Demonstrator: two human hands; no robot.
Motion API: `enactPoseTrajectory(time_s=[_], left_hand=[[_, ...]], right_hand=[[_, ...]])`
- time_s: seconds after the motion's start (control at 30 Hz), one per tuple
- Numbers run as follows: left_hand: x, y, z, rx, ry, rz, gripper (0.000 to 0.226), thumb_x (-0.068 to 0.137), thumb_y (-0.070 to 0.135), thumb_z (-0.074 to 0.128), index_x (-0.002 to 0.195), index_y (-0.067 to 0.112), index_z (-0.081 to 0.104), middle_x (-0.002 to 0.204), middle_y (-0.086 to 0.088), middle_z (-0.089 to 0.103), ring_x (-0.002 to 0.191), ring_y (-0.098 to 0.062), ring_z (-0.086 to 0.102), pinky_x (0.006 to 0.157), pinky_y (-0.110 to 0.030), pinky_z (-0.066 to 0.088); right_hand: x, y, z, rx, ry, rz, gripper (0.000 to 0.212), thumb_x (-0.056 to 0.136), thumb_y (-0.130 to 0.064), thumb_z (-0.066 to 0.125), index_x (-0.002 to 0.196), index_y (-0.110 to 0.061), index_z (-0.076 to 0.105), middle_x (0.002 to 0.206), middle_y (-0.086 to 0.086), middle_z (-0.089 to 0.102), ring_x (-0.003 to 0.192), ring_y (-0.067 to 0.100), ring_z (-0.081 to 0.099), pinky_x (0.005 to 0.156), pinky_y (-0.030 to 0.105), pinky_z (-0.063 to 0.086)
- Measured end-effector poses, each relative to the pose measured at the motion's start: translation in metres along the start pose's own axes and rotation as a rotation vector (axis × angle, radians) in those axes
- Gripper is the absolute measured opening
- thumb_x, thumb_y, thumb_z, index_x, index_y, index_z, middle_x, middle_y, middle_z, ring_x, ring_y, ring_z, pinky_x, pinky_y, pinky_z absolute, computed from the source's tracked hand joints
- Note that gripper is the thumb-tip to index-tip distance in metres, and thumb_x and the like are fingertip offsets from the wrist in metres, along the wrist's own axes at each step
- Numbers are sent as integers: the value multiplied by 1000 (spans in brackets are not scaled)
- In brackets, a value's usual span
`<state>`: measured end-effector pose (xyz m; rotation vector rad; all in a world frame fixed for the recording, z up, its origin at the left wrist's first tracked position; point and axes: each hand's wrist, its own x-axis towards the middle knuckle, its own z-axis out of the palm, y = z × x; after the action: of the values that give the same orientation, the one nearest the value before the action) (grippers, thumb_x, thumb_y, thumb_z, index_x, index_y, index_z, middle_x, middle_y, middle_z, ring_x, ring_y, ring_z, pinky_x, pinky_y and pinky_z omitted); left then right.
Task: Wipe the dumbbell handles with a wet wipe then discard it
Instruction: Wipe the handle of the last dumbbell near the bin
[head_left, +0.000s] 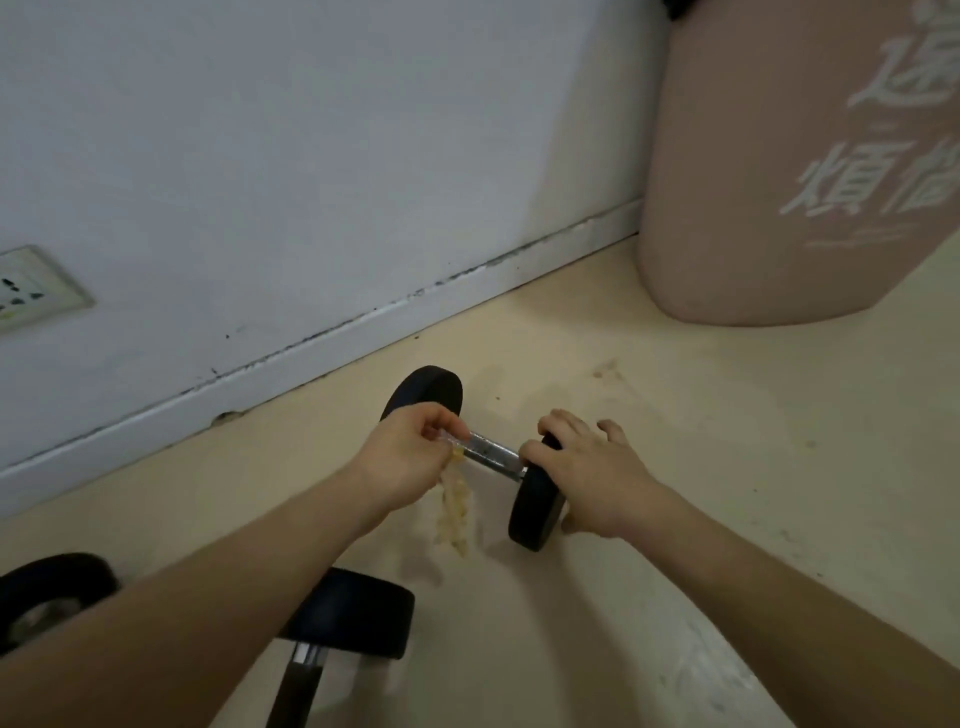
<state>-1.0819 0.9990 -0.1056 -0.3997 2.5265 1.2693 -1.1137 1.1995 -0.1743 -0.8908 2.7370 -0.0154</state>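
Some handle (491, 452) hidden — left hand (410, 457) pinches wipe (454, 512); right hand (587, 475) grips plate (535, 512).

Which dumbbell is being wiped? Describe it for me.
From the pink bin by the wall, look down-left along the floor. The dumbbell is held by the left hand and right hand, wet wipe on its metal handle; the nearer dumbbell lies unheld.

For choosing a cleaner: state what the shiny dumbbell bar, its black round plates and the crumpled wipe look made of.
Shiny silver dumbbell bar: likely chromed steel, bright reflections. Black round plates: probably rubber or matte-coated metal, dull, no glare. Crumpled yellowish wipe: thin nonwoven cloth or paper, hanging limp from the left hand.
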Motion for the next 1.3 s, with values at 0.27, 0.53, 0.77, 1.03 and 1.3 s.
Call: enactPoseTrajectory(time_s=[0.27,0.53,0.77,1.03,1.3], left_hand=[[-10,-10,41,-256,219,47,30,84,-4,53,90,23,66,86,-4,66,66,-9,59,59,-24,52],[-44,-47,84,-165,206,214,29,84,1,62,83,30,64,84,14,66,73,-2,61,66,-19,52],[-72,-77,140,142,-24,460,24,73,7,65,84,27,73,86,10,70,83,-5,59,75,-20,46],[-63,-66,149,-485,-108,-39,33,86,-6,54,86,18,77,83,3,76,86,-11,70,85,-24,52],[-55,-66,171,-970,50,-429,23,76,-13,66,88,6,63,83,-16,68,80,-29,65,85,-41,54]], right_hand=[[-5,-26,-2,-200,130,-500,21,62,-12,71,79,-23,65,86,-3,59,73,22,58,73,36,40],[-100,-45,32,20,-96,-505,22,60,-34,76,78,-33,63,80,-11,50,69,13,48,61,28,38],[-107,0,3,755,-304,-48,35,70,-31,79,103,-37,66,98,-15,51,86,2,55,78,17,46],[-52,3,23,636,-380,164,39,81,-44,68,114,-24,58,91,-4,72,71,7,64,75,26,51],[-48,8,31,737,-345,253,35,68,-23,81,93,-26,57,83,-2,71,76,14,66,73,30,52]])
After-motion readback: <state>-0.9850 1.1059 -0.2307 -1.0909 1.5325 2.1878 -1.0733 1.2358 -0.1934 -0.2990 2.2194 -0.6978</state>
